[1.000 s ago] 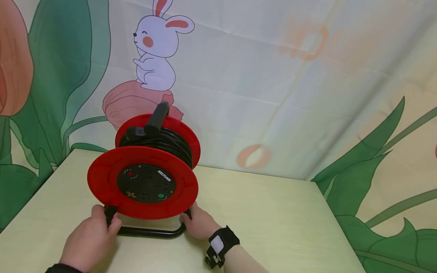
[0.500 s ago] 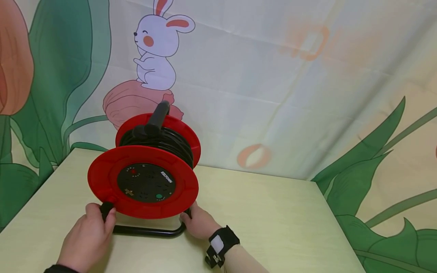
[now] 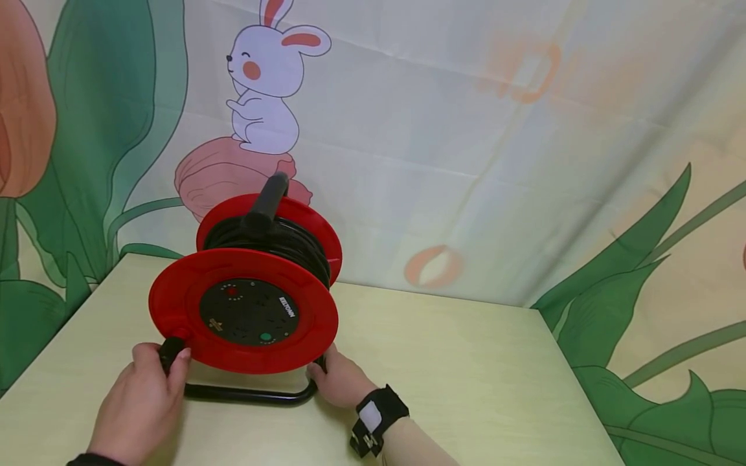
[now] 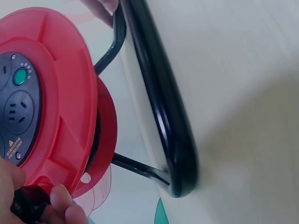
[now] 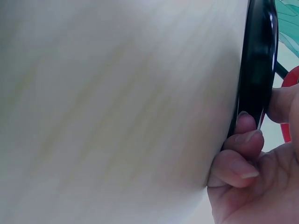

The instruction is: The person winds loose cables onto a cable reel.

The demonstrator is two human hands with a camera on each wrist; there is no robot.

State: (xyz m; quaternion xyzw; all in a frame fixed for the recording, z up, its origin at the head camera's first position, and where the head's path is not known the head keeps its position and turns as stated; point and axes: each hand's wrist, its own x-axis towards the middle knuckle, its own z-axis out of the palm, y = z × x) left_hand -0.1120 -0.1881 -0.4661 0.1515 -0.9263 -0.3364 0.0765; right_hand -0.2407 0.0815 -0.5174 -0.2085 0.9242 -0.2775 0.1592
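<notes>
A red cable reel (image 3: 175, 285) wound with black cable (image 3: 309, 249) stands on the table, on a black tubular frame (image 3: 250, 395). Its front disc bears a black socket panel (image 3: 249, 310) with a green button. At the disc's lower left, my left hand (image 3: 136, 398) grips the short black crank knob (image 3: 171, 353), thumb and fingers around it. The left wrist view shows this knob partly covered by the fingers (image 4: 60, 198). My right hand (image 3: 344, 378) holds the frame's lower right side; in the right wrist view its fingers (image 5: 243, 140) curl around the black tube (image 5: 257, 60).
The reel's black carrying handle (image 3: 268, 200) rises over the top. Pale wood-look tabletop (image 3: 454, 382) extends to the right of the reel. Behind it hangs a printed cloth (image 3: 408, 142) with a rabbit and plants.
The reel's front disc has turned a little clockwise. My left hand has gone left and slightly up with the knob. The right hand and the frame stay in place.
</notes>
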